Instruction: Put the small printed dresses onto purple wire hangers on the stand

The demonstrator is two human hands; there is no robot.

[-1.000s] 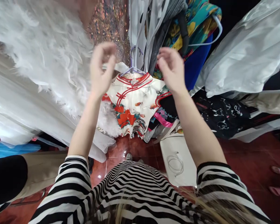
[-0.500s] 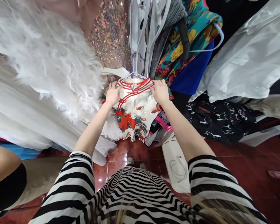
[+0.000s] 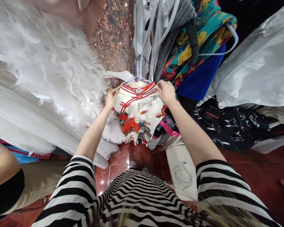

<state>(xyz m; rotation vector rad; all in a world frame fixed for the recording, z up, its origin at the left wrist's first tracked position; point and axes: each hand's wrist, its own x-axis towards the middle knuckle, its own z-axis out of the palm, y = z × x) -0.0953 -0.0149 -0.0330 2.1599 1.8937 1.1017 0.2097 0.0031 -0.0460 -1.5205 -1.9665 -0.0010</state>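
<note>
A white cheongsam-style dress [image 3: 139, 105] with red piping and a red flower print hangs in front of me on a thin purple hanger [image 3: 137, 67]. My left hand [image 3: 111, 97] pinches the cloth at the shoulder on the left. On the opposite shoulder, the fingers of my right hand [image 3: 167, 92] are closed on the dress edge. Between my hands the front is spread out, its collar facing up. The lower part falls away from me and looks foreshortened.
White feathered clothing [image 3: 68, 63] crowds the left, with a sequined garment [image 3: 113, 41] behind. Right of the dress hang a floral teal garment [image 3: 203, 31] and white satin cloth [image 3: 257, 63]. A white board with a coiled cable [image 3: 183, 176] lies low. Someone's arm [image 3: 4, 160] shows at left.
My left hand has shifted outward and slightly down along the shoulder, now pinching the cloth. My right hand has moved a little right and down. More of the neckline shows.
</note>
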